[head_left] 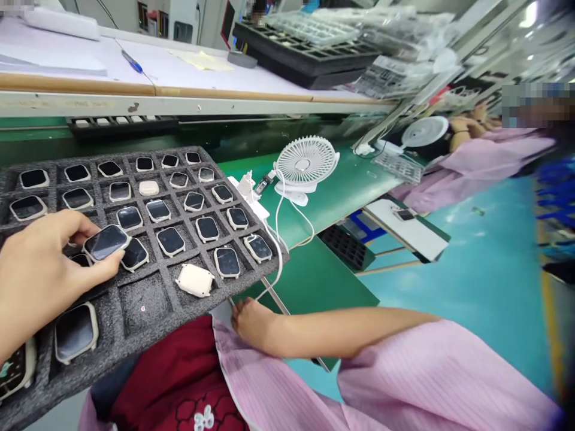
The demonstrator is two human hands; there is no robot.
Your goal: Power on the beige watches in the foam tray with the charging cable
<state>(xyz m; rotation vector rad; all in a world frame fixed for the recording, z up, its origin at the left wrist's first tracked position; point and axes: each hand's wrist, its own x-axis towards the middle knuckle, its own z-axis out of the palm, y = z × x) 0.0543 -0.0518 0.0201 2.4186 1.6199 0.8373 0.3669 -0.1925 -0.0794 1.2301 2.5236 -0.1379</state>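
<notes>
Left hand (47,263) | fingers (78,223) part-closed, pinching one watch case (106,242) | over foam tray (150,293)

Near left, the foam tray (142,299) looks rough and matt, its watch screens (171,240) smooth and glossy. Farther right, the fan (306,161) is smooth plastic and the counter (354,188) shiny; the near right sleeve (399,371) is ribbed cloth.

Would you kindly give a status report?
Left hand pinching a watch over foam tray. Right hand by near edge, grip unclear. White cable at tray's right corner.
</notes>
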